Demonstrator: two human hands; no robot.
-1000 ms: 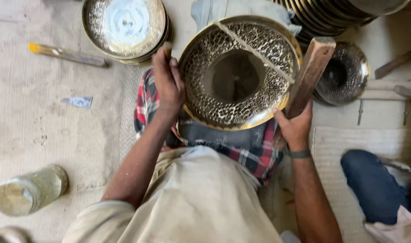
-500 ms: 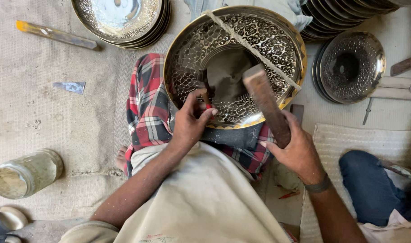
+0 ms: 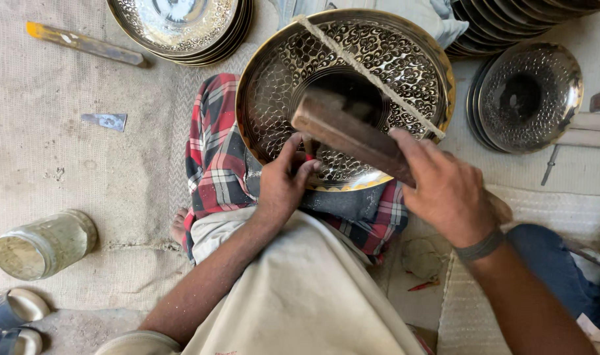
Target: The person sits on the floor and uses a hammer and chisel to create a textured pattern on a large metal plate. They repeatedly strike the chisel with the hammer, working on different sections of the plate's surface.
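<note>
Head view: large embossed brass bowl [image 3: 352, 72] at upper centre, propped on a lap covered by red plaid cloth [image 3: 214, 151]; lower rim hidden behind both hands. Left hand [image 3: 283, 184] at lower rim, fingers pressed together, pinching a small tool too obscured to identify. Right hand [image 3: 444, 190] wrapped closed around wooden mallet [image 3: 352, 135], handle end concealed. Bowl stacks at top cut off. Capped glass jar [image 3: 40, 244] at lower left, no label discernible.

I see bare forearms, a dark wristband [image 3: 479, 247] on the right wrist, a cream shirt [image 3: 300, 289] and, beyond the shirt, a red plaid wrap [image 3: 216, 154].
</note>
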